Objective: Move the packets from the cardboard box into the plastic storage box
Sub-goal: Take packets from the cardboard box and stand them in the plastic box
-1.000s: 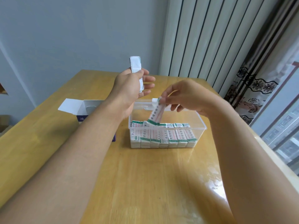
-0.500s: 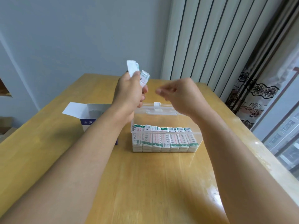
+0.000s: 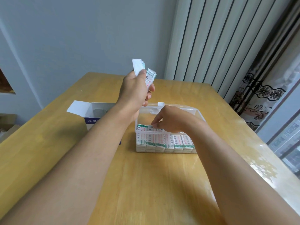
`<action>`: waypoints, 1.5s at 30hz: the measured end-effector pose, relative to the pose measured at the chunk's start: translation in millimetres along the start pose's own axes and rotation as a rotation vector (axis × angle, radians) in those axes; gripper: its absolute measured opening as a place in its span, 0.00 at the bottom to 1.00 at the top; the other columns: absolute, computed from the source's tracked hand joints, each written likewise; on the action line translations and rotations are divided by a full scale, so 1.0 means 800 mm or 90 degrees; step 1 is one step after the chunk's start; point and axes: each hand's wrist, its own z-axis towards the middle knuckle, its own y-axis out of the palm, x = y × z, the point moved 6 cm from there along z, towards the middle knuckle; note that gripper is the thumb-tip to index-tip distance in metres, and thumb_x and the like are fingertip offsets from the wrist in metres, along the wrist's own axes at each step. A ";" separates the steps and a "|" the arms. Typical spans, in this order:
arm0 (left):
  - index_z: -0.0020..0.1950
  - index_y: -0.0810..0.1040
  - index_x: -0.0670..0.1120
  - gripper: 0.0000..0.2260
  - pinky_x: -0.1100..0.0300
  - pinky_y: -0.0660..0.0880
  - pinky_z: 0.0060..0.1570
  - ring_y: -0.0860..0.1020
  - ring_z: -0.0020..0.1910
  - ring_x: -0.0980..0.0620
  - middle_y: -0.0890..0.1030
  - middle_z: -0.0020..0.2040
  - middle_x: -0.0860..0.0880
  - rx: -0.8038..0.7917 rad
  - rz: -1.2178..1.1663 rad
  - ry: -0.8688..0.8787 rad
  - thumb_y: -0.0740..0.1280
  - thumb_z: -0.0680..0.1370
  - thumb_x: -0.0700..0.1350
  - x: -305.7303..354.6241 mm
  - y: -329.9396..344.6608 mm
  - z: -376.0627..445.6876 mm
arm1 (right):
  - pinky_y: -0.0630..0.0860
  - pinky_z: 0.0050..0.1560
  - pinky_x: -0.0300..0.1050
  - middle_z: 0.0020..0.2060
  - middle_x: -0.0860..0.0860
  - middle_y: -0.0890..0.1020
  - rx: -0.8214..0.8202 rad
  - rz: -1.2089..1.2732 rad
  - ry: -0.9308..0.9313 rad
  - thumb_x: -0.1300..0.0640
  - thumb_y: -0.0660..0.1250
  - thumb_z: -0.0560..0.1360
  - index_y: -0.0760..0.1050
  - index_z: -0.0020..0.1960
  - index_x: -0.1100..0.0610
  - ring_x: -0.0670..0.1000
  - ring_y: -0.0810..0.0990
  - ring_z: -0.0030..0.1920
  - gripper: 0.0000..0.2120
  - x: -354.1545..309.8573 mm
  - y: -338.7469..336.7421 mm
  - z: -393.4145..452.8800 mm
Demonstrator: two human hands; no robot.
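Grey-blue wall behind, white ribbed radiator panel and a patterned curtain at 2 o'clock. A wooden worktop fills the lower view.

Clear plastic storage box sits at centre, lid hinged open toward 12 o'clock. Its front row is packed with packets standing on edge, green-and-white labels facing the near wall. The space behind that row, toward 12 o'clock, looks open, though the right hand hides part of it.

Cardboard box stands at 9 o'clock of the storage box, just beside it, flaps open. Its inside is mostly hidden by the left forearm; how many packets remain there cannot be told.

Left hand is raised above the storage box toward 11 o'clock, fingers curled round a small stack of packets that fan out above the thumb.

Right hand is low inside the storage box, fingertips pinched together at the top edge of the packet row near its left end. It appears to be seating or straightening one packet; whether it actually grips one cannot be made out.

Judgement: task well under way. One full row is placed; the stack in the left hand is yet to go in, plus whatever the cardboard box holds.
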 end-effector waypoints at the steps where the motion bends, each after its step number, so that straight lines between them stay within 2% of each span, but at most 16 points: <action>1: 0.50 0.75 0.50 0.10 0.66 0.59 0.22 0.67 0.26 0.53 0.76 0.33 0.49 -0.001 -0.001 0.000 0.55 0.86 0.48 0.000 0.000 0.000 | 0.79 0.46 0.46 0.37 0.39 0.80 0.003 0.002 -0.004 0.58 0.66 0.79 0.86 0.52 0.43 0.48 0.79 0.42 0.13 -0.001 -0.001 0.000; 7: 0.51 0.75 0.49 0.10 0.65 0.60 0.22 0.67 0.26 0.53 0.76 0.32 0.49 -0.003 -0.005 -0.002 0.56 0.86 0.48 -0.001 0.001 0.000 | 0.72 0.38 0.42 0.30 0.39 0.78 0.040 0.025 -0.021 0.56 0.68 0.80 0.86 0.52 0.43 0.45 0.75 0.33 0.11 -0.005 -0.011 -0.003; 11: 0.52 0.75 0.49 0.10 0.65 0.60 0.22 0.67 0.26 0.53 0.76 0.33 0.49 -0.006 -0.006 -0.004 0.56 0.86 0.48 -0.001 0.002 -0.001 | 0.72 0.38 0.42 0.31 0.38 0.78 0.054 -0.002 -0.010 0.57 0.67 0.80 0.86 0.51 0.42 0.44 0.76 0.35 0.12 -0.006 -0.012 -0.005; 15: 0.53 0.75 0.49 0.09 0.66 0.60 0.22 0.67 0.26 0.53 0.76 0.33 0.49 -0.009 -0.005 -0.008 0.56 0.86 0.48 -0.002 0.003 -0.001 | 0.80 0.51 0.48 0.42 0.40 0.83 0.032 -0.004 -0.005 0.56 0.66 0.80 0.85 0.53 0.41 0.49 0.81 0.47 0.13 -0.006 -0.004 -0.002; 18: 0.52 0.75 0.49 0.09 0.65 0.60 0.22 0.67 0.26 0.53 0.76 0.33 0.49 -0.012 0.000 -0.007 0.56 0.86 0.48 -0.002 0.004 -0.002 | 0.78 0.59 0.49 0.52 0.42 0.81 -0.002 0.006 -0.011 0.54 0.66 0.80 0.83 0.61 0.42 0.50 0.79 0.54 0.13 -0.007 -0.001 -0.004; 20: 0.52 0.75 0.49 0.10 0.65 0.60 0.22 0.67 0.26 0.53 0.76 0.33 0.49 -0.013 0.003 -0.006 0.56 0.86 0.48 -0.002 0.003 -0.001 | 0.78 0.56 0.46 0.52 0.43 0.79 -0.010 0.005 -0.019 0.56 0.65 0.81 0.82 0.63 0.43 0.50 0.78 0.52 0.14 -0.007 -0.002 -0.006; 25: 0.55 0.76 0.48 0.10 0.65 0.60 0.22 0.67 0.26 0.53 0.76 0.33 0.49 -0.018 0.002 -0.010 0.56 0.86 0.49 -0.005 0.004 -0.001 | 0.72 0.38 0.39 0.43 0.41 0.79 -0.033 0.003 -0.026 0.59 0.63 0.81 0.85 0.58 0.45 0.44 0.76 0.40 0.15 -0.008 0.002 -0.002; 29: 0.58 0.76 0.48 0.10 0.65 0.61 0.22 0.68 0.26 0.54 0.77 0.34 0.49 -0.019 0.008 -0.009 0.56 0.86 0.49 -0.006 0.005 0.000 | 0.74 0.42 0.42 0.43 0.42 0.80 -0.028 0.002 -0.017 0.59 0.64 0.81 0.85 0.57 0.45 0.47 0.78 0.43 0.14 -0.007 0.000 -0.001; 32: 0.57 0.76 0.48 0.10 0.65 0.61 0.22 0.68 0.26 0.54 0.77 0.33 0.49 -0.019 0.010 -0.006 0.56 0.86 0.49 -0.006 0.004 0.000 | 0.71 0.37 0.40 0.39 0.39 0.77 -0.030 -0.002 -0.022 0.59 0.63 0.81 0.85 0.58 0.46 0.43 0.75 0.39 0.14 -0.009 0.000 -0.002; 34: 0.55 0.76 0.49 0.10 0.65 0.61 0.22 0.68 0.26 0.54 0.77 0.33 0.49 -0.019 0.008 -0.006 0.56 0.86 0.49 -0.006 0.004 0.001 | 0.70 0.38 0.39 0.44 0.40 0.81 -0.039 -0.010 -0.029 0.58 0.64 0.82 0.84 0.60 0.46 0.44 0.76 0.41 0.14 -0.012 0.000 -0.004; 36: 0.54 0.76 0.49 0.10 0.65 0.61 0.22 0.68 0.26 0.54 0.77 0.33 0.48 -0.022 0.008 -0.007 0.57 0.86 0.49 -0.006 0.004 0.001 | 0.71 0.44 0.40 0.57 0.44 0.83 -0.047 -0.013 -0.030 0.56 0.64 0.82 0.82 0.64 0.45 0.47 0.76 0.46 0.14 -0.014 0.000 -0.006; 38: 0.53 0.76 0.49 0.10 0.64 0.61 0.22 0.68 0.26 0.53 0.77 0.33 0.48 -0.024 0.006 -0.008 0.57 0.86 0.49 -0.006 0.005 0.001 | 0.70 0.48 0.41 0.60 0.47 0.82 -0.040 0.005 -0.033 0.55 0.65 0.82 0.79 0.67 0.45 0.48 0.76 0.46 0.15 -0.013 -0.006 -0.010; 39: 0.53 0.76 0.49 0.10 0.65 0.60 0.22 0.68 0.26 0.53 0.77 0.33 0.49 -0.024 0.005 -0.009 0.57 0.86 0.49 -0.005 0.005 0.000 | 0.70 0.46 0.40 0.56 0.46 0.83 -0.028 0.017 -0.038 0.55 0.65 0.82 0.79 0.67 0.45 0.46 0.76 0.42 0.15 -0.012 -0.012 -0.013; 42: 0.55 0.76 0.48 0.10 0.64 0.60 0.23 0.68 0.26 0.53 0.77 0.33 0.49 -0.024 0.005 -0.008 0.57 0.86 0.49 -0.006 0.004 0.000 | 0.67 0.29 0.34 0.35 0.42 0.80 0.075 0.065 -0.052 0.54 0.65 0.82 0.83 0.61 0.45 0.40 0.73 0.27 0.11 -0.005 -0.045 -0.020; 43: 0.56 0.76 0.48 0.10 0.64 0.60 0.23 0.68 0.26 0.53 0.77 0.33 0.49 -0.025 0.006 -0.007 0.57 0.86 0.49 -0.005 0.005 0.000 | 0.67 0.26 0.32 0.33 0.43 0.81 0.146 0.114 -0.053 0.53 0.66 0.82 0.84 0.59 0.46 0.39 0.72 0.24 0.10 -0.001 -0.061 -0.023; 45: 0.57 0.76 0.48 0.10 0.64 0.61 0.23 0.69 0.26 0.53 0.77 0.33 0.49 -0.028 0.011 -0.004 0.57 0.86 0.49 -0.004 0.006 0.000 | 0.69 0.27 0.33 0.33 0.46 0.83 0.298 0.286 -0.065 0.46 0.69 0.80 0.84 0.57 0.47 0.41 0.72 0.25 0.09 0.008 -0.093 -0.039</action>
